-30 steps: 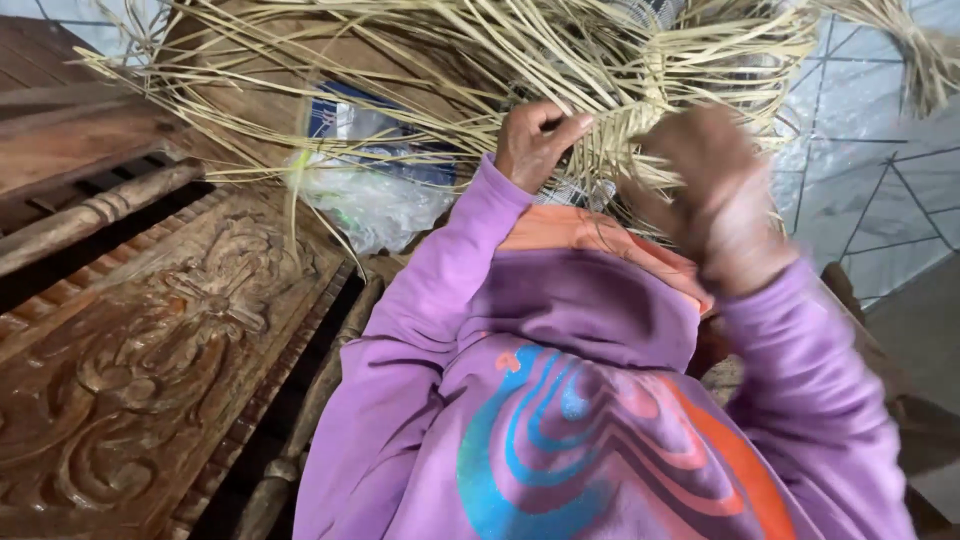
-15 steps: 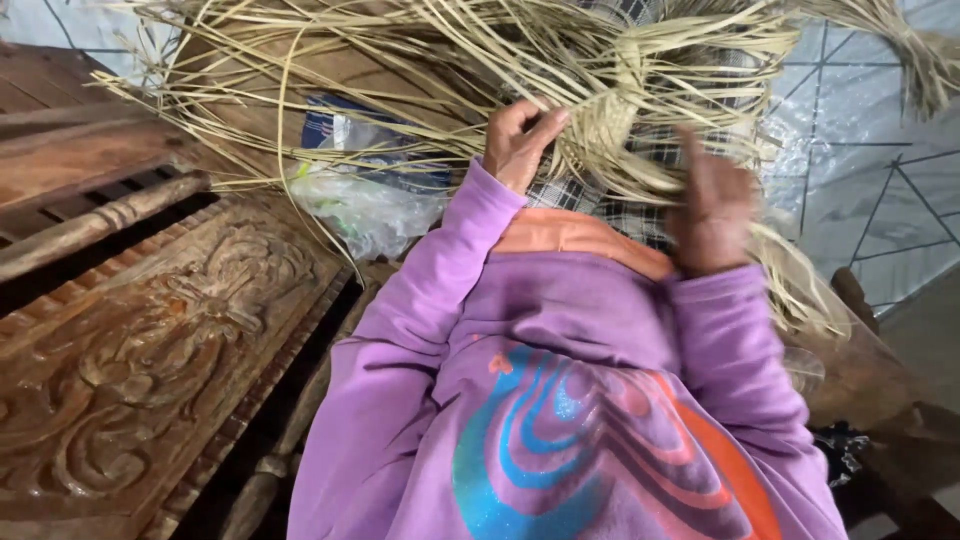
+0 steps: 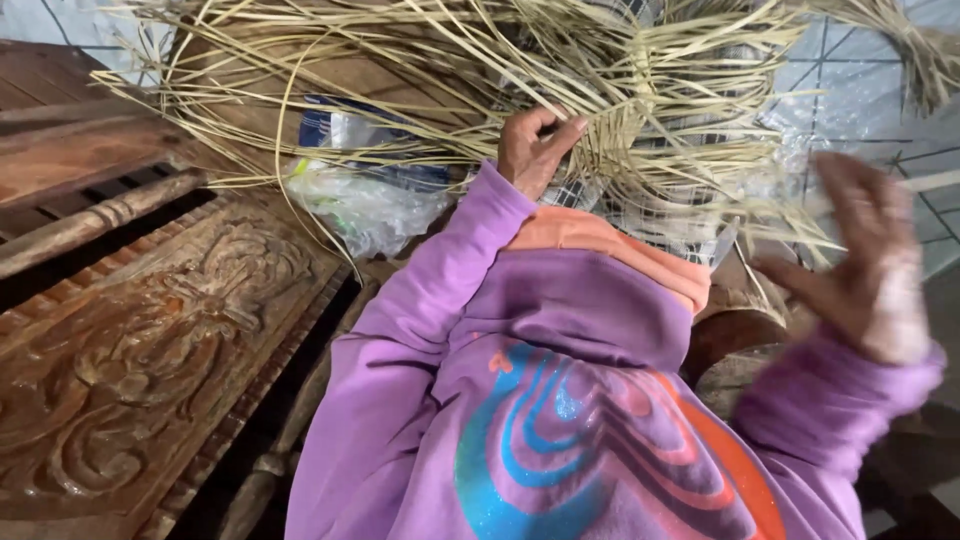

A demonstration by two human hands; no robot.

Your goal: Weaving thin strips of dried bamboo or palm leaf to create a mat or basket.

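The pale straw strips [image 3: 480, 70], heaped ahead over the carved wooden panel [image 3: 150, 350], are pinched in the closed grip of the left hand [image 3: 535, 150], and could be snapped or tangled if tugged, while the open right hand [image 3: 860, 260] has been drawn away since half a second ago.

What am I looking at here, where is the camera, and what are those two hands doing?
The one picture comes from a camera worn on a person's head, looking down past a purple sweatshirt. There is no machine, only two bare hands. The left hand grips pale straw strips, part of a loose half-woven tangle spread in front. The right hand is blurred and open, holding nothing, off to the side of the straw. Under the tangle lies a crumpled clear plastic bag. At left is a carved wooden panel.
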